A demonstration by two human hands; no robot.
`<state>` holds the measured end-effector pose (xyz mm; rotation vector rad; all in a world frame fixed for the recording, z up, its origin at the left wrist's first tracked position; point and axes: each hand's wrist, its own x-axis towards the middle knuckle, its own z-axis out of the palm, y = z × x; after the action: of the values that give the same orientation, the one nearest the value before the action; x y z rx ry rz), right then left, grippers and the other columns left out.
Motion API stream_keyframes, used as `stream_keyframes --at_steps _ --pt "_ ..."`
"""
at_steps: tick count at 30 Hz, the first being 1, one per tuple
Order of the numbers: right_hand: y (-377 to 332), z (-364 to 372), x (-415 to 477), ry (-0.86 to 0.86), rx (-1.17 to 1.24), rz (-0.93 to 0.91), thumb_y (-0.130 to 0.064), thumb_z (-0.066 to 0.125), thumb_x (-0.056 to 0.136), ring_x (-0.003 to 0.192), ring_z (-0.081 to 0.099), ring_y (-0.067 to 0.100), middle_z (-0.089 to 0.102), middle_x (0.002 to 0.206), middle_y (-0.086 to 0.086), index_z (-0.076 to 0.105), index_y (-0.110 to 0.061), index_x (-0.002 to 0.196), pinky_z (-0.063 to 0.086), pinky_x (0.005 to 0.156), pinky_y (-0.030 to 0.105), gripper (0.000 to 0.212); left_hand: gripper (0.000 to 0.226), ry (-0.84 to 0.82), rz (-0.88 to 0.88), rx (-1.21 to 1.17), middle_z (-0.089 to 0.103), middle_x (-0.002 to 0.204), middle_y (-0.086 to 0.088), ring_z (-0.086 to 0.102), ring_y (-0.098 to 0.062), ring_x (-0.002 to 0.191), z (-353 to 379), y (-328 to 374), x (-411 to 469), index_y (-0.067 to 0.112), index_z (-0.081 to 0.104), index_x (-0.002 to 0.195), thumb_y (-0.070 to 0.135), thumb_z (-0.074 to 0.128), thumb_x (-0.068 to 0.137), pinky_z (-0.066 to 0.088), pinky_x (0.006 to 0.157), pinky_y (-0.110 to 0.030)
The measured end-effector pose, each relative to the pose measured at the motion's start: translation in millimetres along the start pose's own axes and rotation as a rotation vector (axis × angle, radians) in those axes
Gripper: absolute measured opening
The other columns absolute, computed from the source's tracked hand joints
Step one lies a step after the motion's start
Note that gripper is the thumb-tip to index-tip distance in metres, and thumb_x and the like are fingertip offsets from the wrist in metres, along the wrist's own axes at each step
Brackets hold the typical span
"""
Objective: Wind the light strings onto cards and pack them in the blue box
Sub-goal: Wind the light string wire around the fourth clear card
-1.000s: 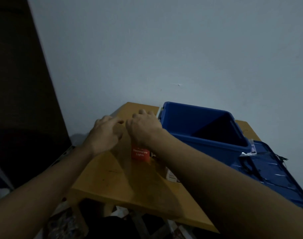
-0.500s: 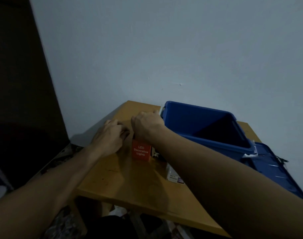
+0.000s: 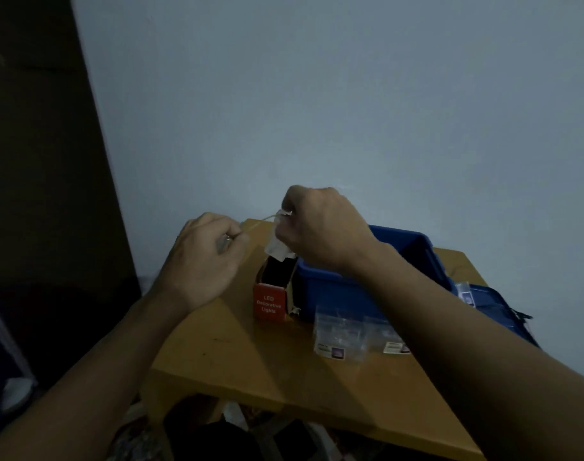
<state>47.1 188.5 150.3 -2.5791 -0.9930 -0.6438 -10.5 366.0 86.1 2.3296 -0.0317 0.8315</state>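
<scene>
Both hands have been lifted off the carton (image 3: pixel 268 306) since the earlier frames, and a white bundle (image 3: pixel 277 250) has been drawn up out of its open top.

The bundle is held just above the carton's mouth by the right hand (image 3: pixel 320 227), whose fingers are curled and clamped on the bundle's upper end. A thin pale string (image 3: pixel 258 223) is stretched taut from that end across to the left hand (image 3: pixel 200 261). It is pinched there between the thumb and the curled fingers. The two hands are held near each other, above the far edge of the counter (image 3: pixel 250 361).

The carton is red and printed "LED Decorative Lights". It stands upright near the middle of the far edge, touching or just beside the blue box (image 3: pixel 333 294). The blue box sits open toward the far right corner, and its inside is largely hidden by the right forearm.

Clear plastic bags (image 3: pixel 340 334) with small labels lie flat on the counter in front of the blue box, toward the right edge. A blue lid (image 3: pixel 493 307) is seen past the box at the right edge, tilted. What lies on the lid cannot be made out in the dim light.
</scene>
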Motion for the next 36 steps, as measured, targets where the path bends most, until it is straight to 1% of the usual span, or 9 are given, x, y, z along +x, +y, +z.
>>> stream_keyframes --at_steps 3,5,9,13,17,20,23,29,36 --pt "10 -24 -33 0.007 0.210 0.031 -0.033 0.059 0.098 0.081 0.062 0.009 0.070 0.100 -0.001 0.066 -0.013 0.118 0.052 0.069 0.018 0.029 0.053 -0.070 0.053 -0.120 0.061 0.085 -0.004 0.060 -0.021 0.085 -8 32 -17 0.010 0.064 0.080 0.060 0.046 0.086 0.051 0.075 -0.044" --pt "17 -39 -58 0.008 0.305 0.064 -0.033 0.059 0.099 0.079 0.059 0.000 0.067 0.101 -0.007 0.065 -0.018 0.123 0.045 0.066 0.008 0.030 0.056 -0.125 0.080 -0.198 0.060 0.079 -0.005 0.061 -0.022 0.079 -8 53 -30 0.012 0.062 0.080 0.064 0.044 0.087 0.052 0.070 -0.047" --pt "30 -63 -110 0.048 0.452 0.143 -0.028 0.058 0.101 0.085 0.066 0.004 0.069 0.102 -0.010 0.063 -0.023 0.129 0.059 0.077 0.028 0.029 0.044 -0.205 0.096 -0.344 0.062 0.074 -0.005 0.061 -0.019 0.070 2 91 -52 0.020 0.063 0.080 0.058 0.047 0.095 0.050 0.060 -0.037" --pt "36 -82 -159 0.115 0.636 0.225 -0.021 0.059 0.101 0.080 0.072 0.010 0.071 0.091 -0.008 0.064 -0.024 0.128 0.061 0.074 0.036 0.027 0.043 -0.217 0.111 -0.368 0.057 0.074 -0.002 0.056 -0.014 0.066 13 122 -68 0.016 0.061 0.079 0.054 0.050 0.093 0.046 0.060 -0.032" --pt "34 -99 -200 0.167 0.808 0.288 -0.015 0.056 0.101 0.080 0.075 0.018 0.072 0.090 -0.005 0.066 -0.020 0.127 0.063 0.075 0.039 0.028 0.050 -0.272 0.078 -0.493 0.045 0.055 0.001 0.042 -0.008 0.048 22 151 -83 0.012 0.054 0.075 0.058 0.054 0.092 0.036 0.051 -0.030" --pt "32 -109 -227 0.214 0.906 0.311 -0.011 0.056 0.100 0.082 0.075 0.025 0.073 0.095 -0.004 0.069 -0.017 0.119 0.064 0.074 0.042 0.024 0.044 -0.298 0.069 -0.545 0.051 0.046 -0.005 0.045 -0.011 0.040 23 176 -98 0.007 0.054 0.078 0.048 0.054 0.095 0.039 0.048 -0.025" --pt "29 -116 -246 0.244 0.959 0.336 -0.011 0.058 0.099 0.080 0.074 0.026 0.074 0.094 0.000 0.071 -0.018 0.112 0.064 0.072 0.041 0.020 0.038 -0.331 0.038 -0.607 0.057 0.047 -0.018 0.046 -0.013 0.034 21 195 -111 0.007 0.055 0.080 0.043 0.055 0.093 0.037 0.041 -0.018" --pt "26 -125 -276 0.272 1.118 0.386 -0.013 0.066 0.090 0.075 0.074 0.028 0.074 0.097 0.013 0.069 -0.013 0.111 0.063 0.071 0.038 0.022 0.032 -0.342 0.005 -0.705 0.056 0.048 -0.021 0.054 -0.033 0.040 22 212 -122 0.005 0.055 0.079 0.034 0.059 0.094 0.042 0.039 -0.030" --pt "34 -130 -292 0.232 1.213 0.429 -0.014 0.072 0.081 0.072 0.072 0.029 0.072 0.087 0.020 0.068 -0.009 0.108 0.061 0.067 0.033 0.028 0.032 -0.417 0.011 -0.667 0.060 0.049 -0.015 0.048 -0.022 0.032 26 223 -121 0.008 0.056 0.079 0.037 0.055 0.095 0.038 0.038 -0.027"
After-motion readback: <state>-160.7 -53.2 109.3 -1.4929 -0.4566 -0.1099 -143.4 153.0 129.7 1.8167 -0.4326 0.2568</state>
